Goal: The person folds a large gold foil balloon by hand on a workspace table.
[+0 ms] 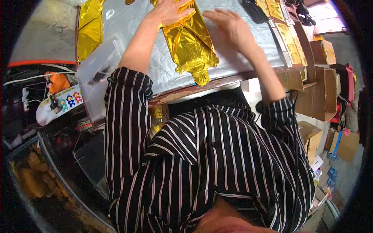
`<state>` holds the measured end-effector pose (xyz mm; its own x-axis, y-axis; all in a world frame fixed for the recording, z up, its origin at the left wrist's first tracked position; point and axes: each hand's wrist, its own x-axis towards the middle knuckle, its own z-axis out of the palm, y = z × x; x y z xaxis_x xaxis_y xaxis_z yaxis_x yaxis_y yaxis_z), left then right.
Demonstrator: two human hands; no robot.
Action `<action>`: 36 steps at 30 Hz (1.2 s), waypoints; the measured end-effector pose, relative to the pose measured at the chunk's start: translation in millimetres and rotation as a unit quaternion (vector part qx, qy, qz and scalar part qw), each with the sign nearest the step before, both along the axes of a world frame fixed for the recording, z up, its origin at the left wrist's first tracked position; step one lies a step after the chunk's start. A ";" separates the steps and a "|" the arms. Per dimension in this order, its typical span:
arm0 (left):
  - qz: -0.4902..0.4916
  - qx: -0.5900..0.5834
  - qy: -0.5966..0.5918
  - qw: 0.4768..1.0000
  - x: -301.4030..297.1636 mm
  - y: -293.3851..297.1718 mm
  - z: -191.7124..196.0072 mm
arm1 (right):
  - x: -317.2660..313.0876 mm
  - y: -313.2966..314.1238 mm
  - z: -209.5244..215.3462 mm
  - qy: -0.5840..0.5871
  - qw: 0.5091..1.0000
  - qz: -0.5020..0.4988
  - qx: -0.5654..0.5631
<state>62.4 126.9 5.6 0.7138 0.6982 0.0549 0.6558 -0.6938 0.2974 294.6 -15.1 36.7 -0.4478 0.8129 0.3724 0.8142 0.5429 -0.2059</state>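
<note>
A shiny gold foil balloon (190, 46), uninflated and creased, lies lengthwise on the grey-covered table (134, 23). Its narrow tabbed end points toward me at the table's near edge, and its far end runs out of the picture. Across the upper part of the foil lies my left hand (169, 13), palm down with the fingers spread. My right hand (229, 27) is just to the right of the balloon, over the table, its fingers stretched out and a little blurred. I cannot tell whether it touches the table, but nothing shows in it.
More gold foil (89, 33) lies along the table's left edge, beside a translucent plastic bin (97, 73). A black item (254, 11) and flat yellow-and-white packages (289, 42) are at the right. Cardboard boxes (318, 95) stand beyond. A white board with cartoon figures (48, 114) is lower left.
</note>
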 end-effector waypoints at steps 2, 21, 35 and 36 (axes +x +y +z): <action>-0.004 0.039 -0.008 0.999 -7.7 3.1 4.7 | -0.3 25.5 -7.5 -0.048 0.997 0.053 -0.010; 0.018 0.196 0.010 0.980 -56.6 1.1 -25.0 | -11.4 -22.6 55.5 0.078 0.895 0.107 -0.426; 0.019 0.144 -0.056 0.988 -34.6 1.3 -19.2 | -41.6 192.6 -31.0 0.136 0.962 -0.166 -0.168; 0.016 0.145 -0.055 0.988 -37.8 0.4 -19.1 | -47.9 193.7 -31.1 0.136 0.963 -0.160 -0.171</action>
